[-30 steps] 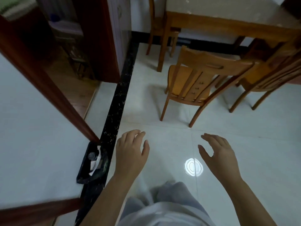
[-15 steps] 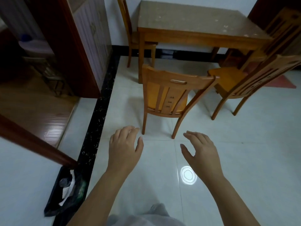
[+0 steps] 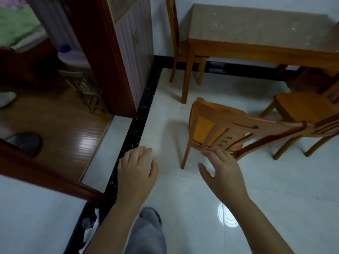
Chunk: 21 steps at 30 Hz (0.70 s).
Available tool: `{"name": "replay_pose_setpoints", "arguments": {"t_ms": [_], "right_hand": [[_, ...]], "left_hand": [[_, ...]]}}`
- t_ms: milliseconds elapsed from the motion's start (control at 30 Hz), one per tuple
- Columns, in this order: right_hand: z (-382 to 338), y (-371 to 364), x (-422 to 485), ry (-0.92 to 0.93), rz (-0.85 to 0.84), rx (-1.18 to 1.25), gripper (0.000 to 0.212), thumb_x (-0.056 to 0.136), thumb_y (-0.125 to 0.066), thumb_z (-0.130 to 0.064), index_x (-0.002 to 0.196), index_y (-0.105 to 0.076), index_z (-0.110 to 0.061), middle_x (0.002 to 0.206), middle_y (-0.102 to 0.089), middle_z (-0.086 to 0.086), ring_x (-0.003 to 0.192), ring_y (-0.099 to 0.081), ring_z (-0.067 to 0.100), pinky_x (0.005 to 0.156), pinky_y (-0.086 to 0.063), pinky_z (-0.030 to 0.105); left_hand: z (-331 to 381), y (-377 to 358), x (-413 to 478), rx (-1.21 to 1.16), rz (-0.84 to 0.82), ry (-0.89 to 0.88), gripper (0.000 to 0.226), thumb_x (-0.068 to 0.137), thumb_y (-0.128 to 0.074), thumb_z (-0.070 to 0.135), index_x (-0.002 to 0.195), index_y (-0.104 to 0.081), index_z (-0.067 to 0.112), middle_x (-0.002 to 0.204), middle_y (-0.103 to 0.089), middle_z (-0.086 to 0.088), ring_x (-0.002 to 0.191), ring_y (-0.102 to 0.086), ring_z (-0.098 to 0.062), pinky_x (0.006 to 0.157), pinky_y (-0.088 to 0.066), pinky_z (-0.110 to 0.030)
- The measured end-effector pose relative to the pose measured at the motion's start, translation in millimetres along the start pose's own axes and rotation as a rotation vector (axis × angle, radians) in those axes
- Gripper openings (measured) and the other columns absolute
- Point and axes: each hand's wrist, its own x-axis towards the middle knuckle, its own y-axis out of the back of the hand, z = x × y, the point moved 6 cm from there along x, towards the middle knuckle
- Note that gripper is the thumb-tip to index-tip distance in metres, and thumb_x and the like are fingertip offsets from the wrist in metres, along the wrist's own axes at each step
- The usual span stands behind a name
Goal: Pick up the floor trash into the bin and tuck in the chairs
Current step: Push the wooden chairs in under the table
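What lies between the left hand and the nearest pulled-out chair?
In the head view, only bare white floor lies between the left hand and the chair. The hand is open and holds nothing.

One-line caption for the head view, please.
Left hand and right hand, both open, reach toward a pulled-out chair by the table; bin at lower left.
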Motion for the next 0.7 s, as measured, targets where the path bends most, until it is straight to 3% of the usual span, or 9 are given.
{"name": "replay_pose_setpoints", "arguments": {"t_ms": [133, 300, 500, 700], "right_hand": [[-30, -54, 89, 0.037, -0.044, 0.031, 0.034, 0.085, -0.047, -0.033, 0.103, -0.065, -0.010, 0.104, -0.067, 0.006, 0.096, -0.061, 0.026, 0.079, -0.052, 0.040], [-70, -94, 204, 0.046, -0.045, -0.003, 0.041, 0.085, -0.043, -0.036, 0.111, -0.062, -0.012, 0.110, -0.066, 0.004, 0.103, -0.059, 0.022, 0.085, -0.047, 0.034], [-60, -141, 288, -0.019, -0.067, 0.001, 0.031, 0.085, -0.059, -0.027, 0.112, -0.062, -0.012, 0.112, -0.066, 0.005, 0.105, -0.059, 0.022, 0.088, -0.043, 0.032], [-16, -179, 379, -0.107, -0.036, -0.010, 0.030, 0.083, -0.064, -0.024, 0.110, -0.063, -0.011, 0.110, -0.067, 0.006, 0.100, -0.060, 0.025, 0.086, -0.046, 0.035]], "left_hand": [[-54, -14, 73, -0.016, -0.018, 0.033, 0.040, 0.082, -0.042, 0.030, 0.102, -0.067, 0.005, 0.102, -0.066, -0.012, 0.093, -0.061, -0.031, 0.079, -0.048, -0.042], [-122, -19, 161, -0.008, -0.021, 0.053, 0.041, 0.083, -0.041, 0.031, 0.100, -0.067, 0.005, 0.101, -0.066, -0.011, 0.093, -0.059, -0.030, 0.080, -0.047, -0.041], [-165, -49, 245, -0.016, -0.082, 0.056, 0.043, 0.083, -0.040, 0.032, 0.102, -0.067, 0.004, 0.103, -0.066, -0.013, 0.096, -0.059, -0.031, 0.082, -0.047, -0.042], [-176, -97, 353, -0.085, -0.118, 0.017, 0.042, 0.083, -0.041, 0.031, 0.101, -0.067, 0.003, 0.100, -0.066, -0.013, 0.091, -0.061, -0.031, 0.078, -0.049, -0.041]]}}
